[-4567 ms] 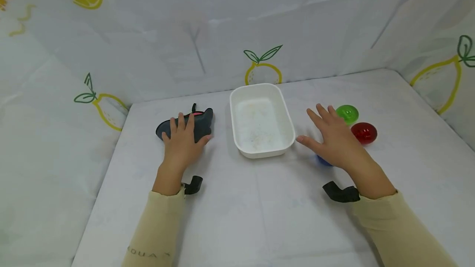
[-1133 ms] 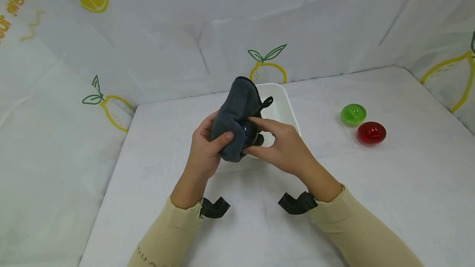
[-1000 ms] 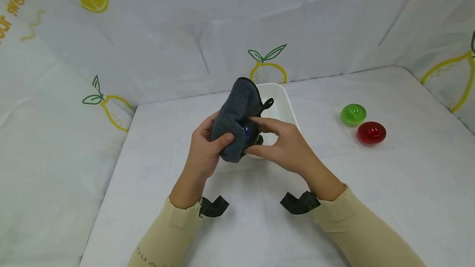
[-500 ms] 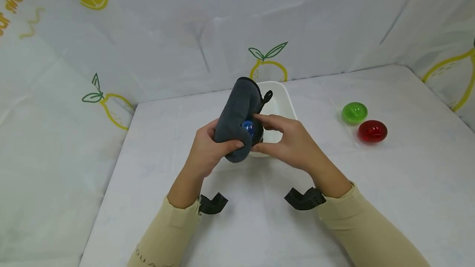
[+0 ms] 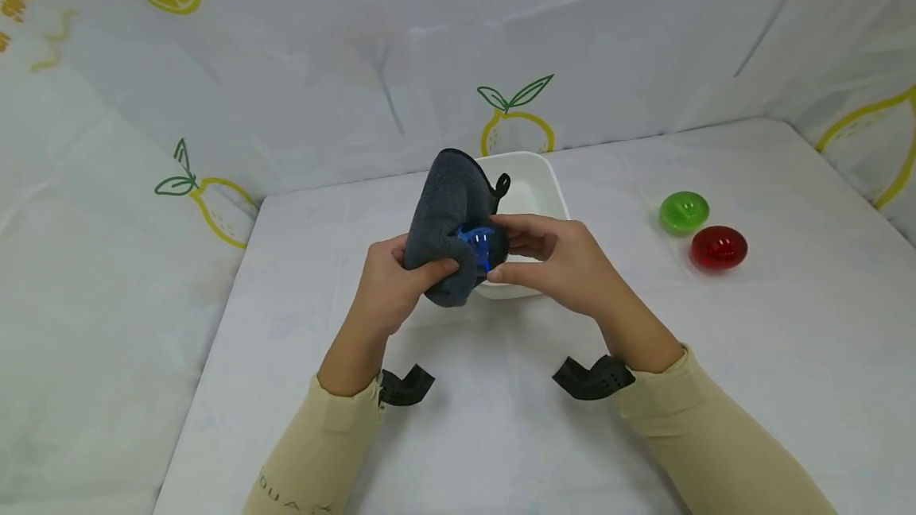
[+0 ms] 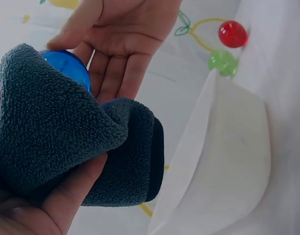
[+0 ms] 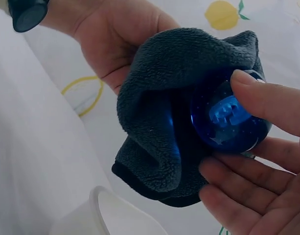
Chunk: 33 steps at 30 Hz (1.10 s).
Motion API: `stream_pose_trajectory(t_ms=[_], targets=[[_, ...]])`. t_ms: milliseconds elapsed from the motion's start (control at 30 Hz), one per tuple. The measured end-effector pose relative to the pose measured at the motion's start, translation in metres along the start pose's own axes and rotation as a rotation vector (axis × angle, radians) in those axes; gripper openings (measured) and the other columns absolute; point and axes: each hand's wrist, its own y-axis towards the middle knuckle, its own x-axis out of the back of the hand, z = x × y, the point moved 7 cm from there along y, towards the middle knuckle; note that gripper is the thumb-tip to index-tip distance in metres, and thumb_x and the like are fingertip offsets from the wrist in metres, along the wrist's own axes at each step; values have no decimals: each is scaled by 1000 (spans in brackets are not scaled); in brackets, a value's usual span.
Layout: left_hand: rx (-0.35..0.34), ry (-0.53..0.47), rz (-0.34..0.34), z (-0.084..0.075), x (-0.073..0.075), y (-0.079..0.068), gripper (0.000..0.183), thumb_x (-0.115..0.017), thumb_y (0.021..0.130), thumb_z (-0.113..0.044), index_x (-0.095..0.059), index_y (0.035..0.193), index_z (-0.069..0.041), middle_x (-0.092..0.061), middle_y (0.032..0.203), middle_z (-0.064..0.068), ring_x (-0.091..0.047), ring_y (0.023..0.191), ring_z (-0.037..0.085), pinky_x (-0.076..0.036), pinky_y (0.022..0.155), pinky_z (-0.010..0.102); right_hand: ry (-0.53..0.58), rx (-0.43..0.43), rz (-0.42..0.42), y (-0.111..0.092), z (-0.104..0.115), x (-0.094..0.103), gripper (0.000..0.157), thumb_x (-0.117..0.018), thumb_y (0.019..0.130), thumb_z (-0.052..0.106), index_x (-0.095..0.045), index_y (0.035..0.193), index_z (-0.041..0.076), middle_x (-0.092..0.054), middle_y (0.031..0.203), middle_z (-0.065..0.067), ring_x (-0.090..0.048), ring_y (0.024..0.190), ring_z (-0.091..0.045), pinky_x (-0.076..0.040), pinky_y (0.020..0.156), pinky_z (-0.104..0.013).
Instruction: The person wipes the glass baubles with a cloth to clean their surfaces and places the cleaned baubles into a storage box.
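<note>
In the head view my left hand (image 5: 393,280) grips a dark grey fleecy cloth (image 5: 440,213) with a black edge and hanging loop, its thumb pressed on the near fold. The cloth wraps partly round a see-through blue ball (image 5: 478,245). My right hand (image 5: 561,261) pinches that ball from the right between thumb and fingers. In the right wrist view the ball (image 7: 223,117) shows star marks, and the thumb lies over its top. From the left wrist, cloth (image 6: 52,117) hides most of the ball (image 6: 69,66). Both hands are raised above the table.
Just behind the hands stands a white rectangular tub (image 5: 551,189), partly hidden by them. To the right on the white-covered table (image 5: 801,324) lie a clear green ball (image 5: 684,212) and a red one (image 5: 719,248). A lemon-print curtain (image 5: 300,86) closes off the back.
Earlier both hands were spread, the left over the cloth, the right over the blue ball; both things are now held together in the middle. Lately the cloth shifted slightly left and more blue shows.
</note>
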Motion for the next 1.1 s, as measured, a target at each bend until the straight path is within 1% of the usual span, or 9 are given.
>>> stream_pose_trajectory(t_ms=[133, 267, 467, 633, 733, 833, 900, 933, 1100], targets=[[-10, 10, 11, 0, 1, 0, 30, -77, 80, -3, -69, 106, 11, -72, 98, 18, -70, 84, 18, -60, 76, 35, 130, -45, 43, 1, -3, -1, 56, -79, 81, 3, -58, 134, 2, -68, 121, -15, -70, 100, -18, -59, 82, -28], [7, 31, 28, -1, 1, 0, 29, -77, 81, -4, -69, 106, 9, -73, 98, 17, -70, 83, 19, -60, 76, 36, 110, -23, 40, 0, 0, -1, 56, -79, 82, 4, -58, 135, 3, -67, 122, -13, -69, 102, -18, -58, 84, -28], [33, 78, 47, -3, 0, 0, 30, -77, 82, -8, -70, 109, 3, -72, 102, 16, -70, 88, 22, -59, 80, 38, -153, 161, -42, -4, 18, 0, 63, -84, 76, 7, -59, 134, 4, -64, 130, -9, -67, 109, -20, -53, 94, -26], [26, 120, 40, -5, 1, 0, 31, -77, 83, -11, -70, 111, 0, -73, 105, 15, -70, 92, 22, -59, 82, 38, -350, 338, -138, -9, 33, -1, 68, -88, 70, 7, -61, 132, 3, -66, 127, -9, -67, 111, -21, -52, 95, -23], [4, 142, 25, -8, 3, -1, 30, -78, 83, -11, -70, 110, -1, -73, 104, 14, -70, 91, 22, -59, 81, 38, -432, 443, -184, -12, 42, -3, 68, -90, 68, 8, -62, 130, 2, -68, 125, -11, -65, 114, -22, -50, 98, -22], [-30, 154, 20, -11, 4, -2, 29, -78, 83, -11, -71, 108, 1, -73, 102, 15, -70, 88, 21, -60, 79, 38, -445, 486, -199, -14, 46, -3, 67, -90, 67, 9, -63, 128, 0, -69, 122, -12, -65, 113, -23, -49, 98, -22], [-54, 156, 17, -13, 5, -2, 28, -78, 82, -9, -71, 107, 2, -73, 99, 16, -70, 85, 21, -60, 77, 38, -416, 448, -180, -13, 43, -3, 67, -90, 68, 9, -63, 129, 0, -69, 122, -12, -67, 109, -23, -51, 96, -23], [-64, 159, 14, -13, 5, -3, 26, -78, 82, -8, -71, 105, 2, -73, 98, 17, -70, 83, 21, -60, 76, 37, -389, 409, -165, -12, 41, -3, 66, -89, 69, 9, -63, 129, 0, -69, 121, -11, -68, 106, -22, -52, 95, -23], [-93, 184, -1, -14, 8, -4, 24, -80, 78, -6, -73, 100, 1, -73, 91, 16, -67, 77, 21, -59, 72, 36, -203, 105, -69, -5, 18, -4, 50, -80, 83, 15, -63, 129, 3, -72, 114, -9, -71, 95, -16, -57, 84, -23]])
